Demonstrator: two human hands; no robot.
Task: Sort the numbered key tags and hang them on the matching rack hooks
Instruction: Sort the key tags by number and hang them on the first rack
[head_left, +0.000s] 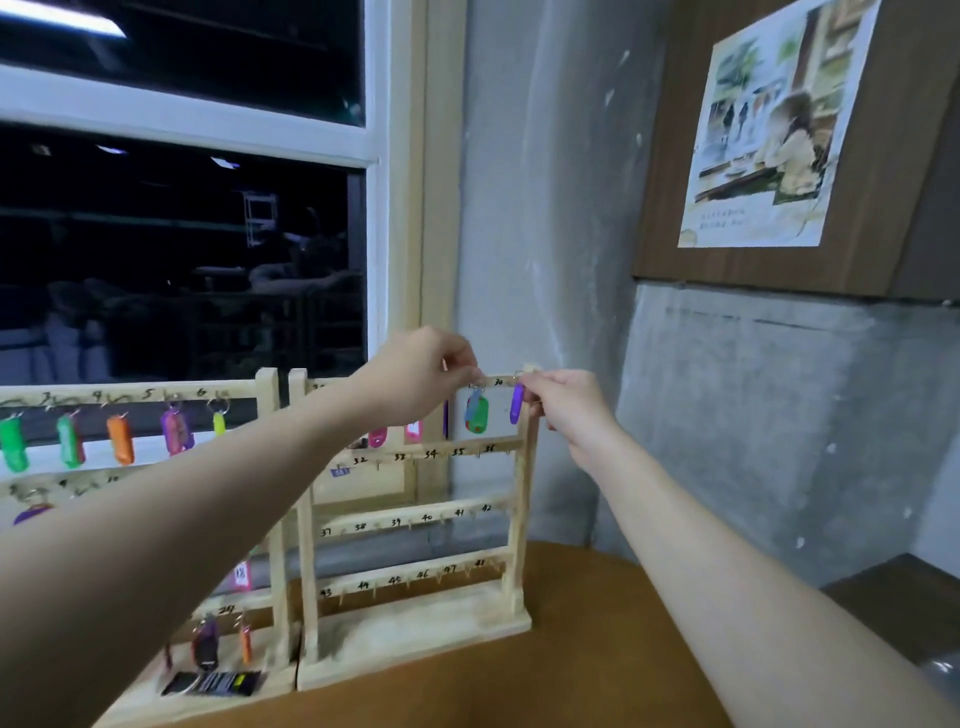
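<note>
brown tabletop (597, 639), grey wall (727, 415), dark window (182, 249)

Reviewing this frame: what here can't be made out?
- Head view: number on the purple tag is unreadable, seen edge-on beside the right hand.
- Top rail labels on the right rack: left hand covers most.
- Left rack: cut off by the frame edge and left forearm.

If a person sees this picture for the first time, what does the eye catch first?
First, the two hands meeting at the top bar of the right wooden rack: the right hand pinches a purple tag by the number 30, and the left hand holds the bar beside a blue-green tag. Next, the row of bright green and orange tags on the left rack.
</note>
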